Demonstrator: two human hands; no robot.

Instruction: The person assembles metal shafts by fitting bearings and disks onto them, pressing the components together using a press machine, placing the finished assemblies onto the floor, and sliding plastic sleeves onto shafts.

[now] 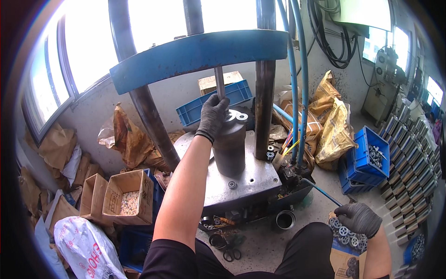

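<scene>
My left hand (212, 117), in a dark grey glove, is closed around the lower part of an upright metal rod (219, 79). The rod hangs below the blue crossbeam (200, 55) of a press. Just under this hand stands a dark metal cylinder (229, 151) on the steel press table (241, 188). Small light metal parts with round holes (241, 116) lie on the cylinder's top; the hand partly hides them. At the lower right my right hand (359, 218), gloved too, is closed at the end of a thin blue lever (325, 192) coming from the press base.
A box of spoked metal wheels (344, 231) sits below my right hand. Blue crates (369, 153) and stacked metal tubes (409, 172) stand at right. Open cardboard boxes (127, 197) are at left. Steel columns (265, 93) and blue hoses (304, 93) flank the press. Scissors (231, 255) lie on the floor.
</scene>
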